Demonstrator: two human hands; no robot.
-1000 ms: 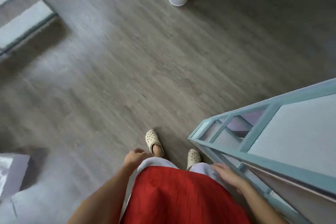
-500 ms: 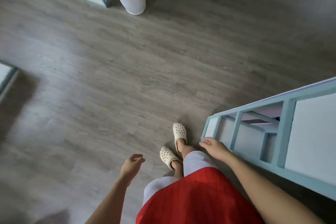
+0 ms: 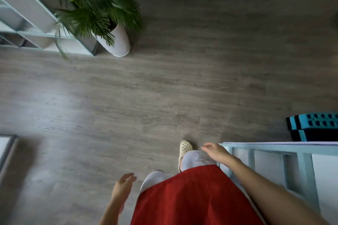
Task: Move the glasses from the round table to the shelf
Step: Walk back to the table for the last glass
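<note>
Glasses and round table are out of view. Left hand [image 3: 123,186] and right hand [image 3: 216,151] hang empty, fingers loosely spread, the right just beside the corner of a pale blue shelf [image 3: 265,149]. Glass is likely light, slick and breakable: grip each round its body, not the rim.

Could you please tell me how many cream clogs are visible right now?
1: a clog on the floor by the right hand; a second may be hidden under the red garment.

Matt wood-grain floor [image 3: 182,82]; glossy white pot [image 3: 119,42]
</note>
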